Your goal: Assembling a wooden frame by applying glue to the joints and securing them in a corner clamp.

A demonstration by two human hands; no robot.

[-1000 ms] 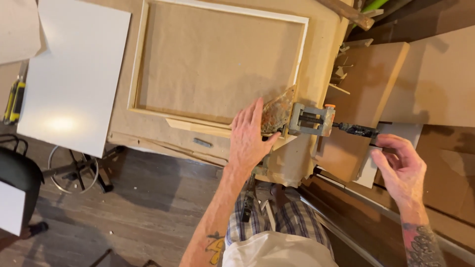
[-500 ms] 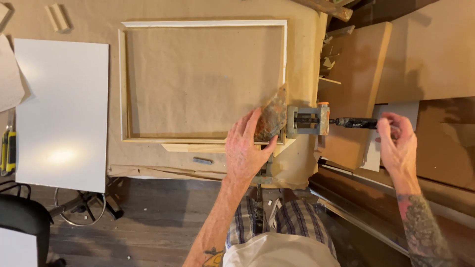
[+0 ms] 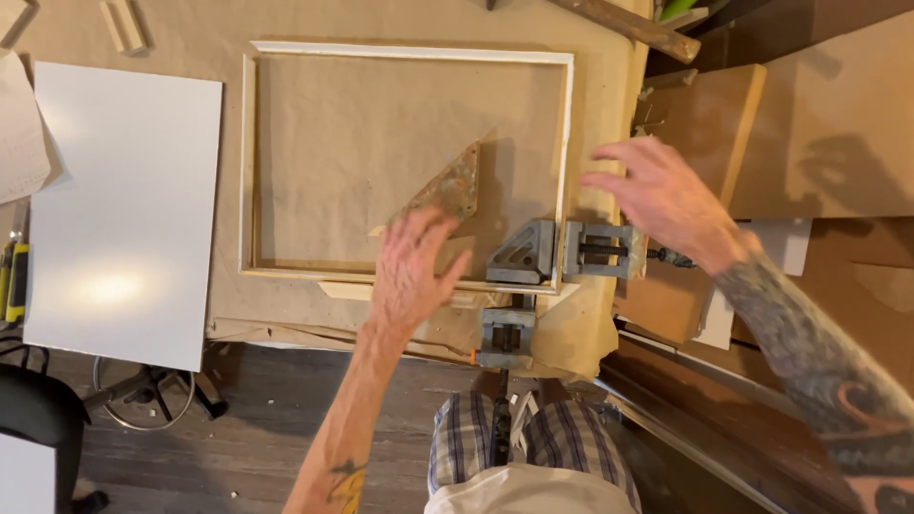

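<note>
A pale wooden frame [image 3: 409, 49] lies flat on brown paper. A grey metal corner clamp [image 3: 524, 255] grips its near right corner, with one screw block [image 3: 600, 249] pointing right and another [image 3: 505, 333] pointing toward me. Inside the frame lies a stained wooden triangle [image 3: 447, 188]. My left hand [image 3: 411, 271] rests flat at the triangle's near edge, fingers spread and fingertips touching it. My right hand [image 3: 662, 200] hovers with fingers apart just above the right screw handle [image 3: 671, 257], holding nothing.
A white board [image 3: 124, 200] lies left of the frame. Small wood scraps [image 3: 124, 24] sit at the far left. Brown boards [image 3: 705, 124] and a timber piece [image 3: 628, 24] are stacked to the right. A yellow-and-black tool [image 3: 14, 281] is at the left edge. A stool base [image 3: 143, 395] stands on the floor.
My right hand has let go of the clamp's screw handle and lifted up and left. My left hand has slid the triangle left, away from the clamped corner. The camera view has shifted.
</note>
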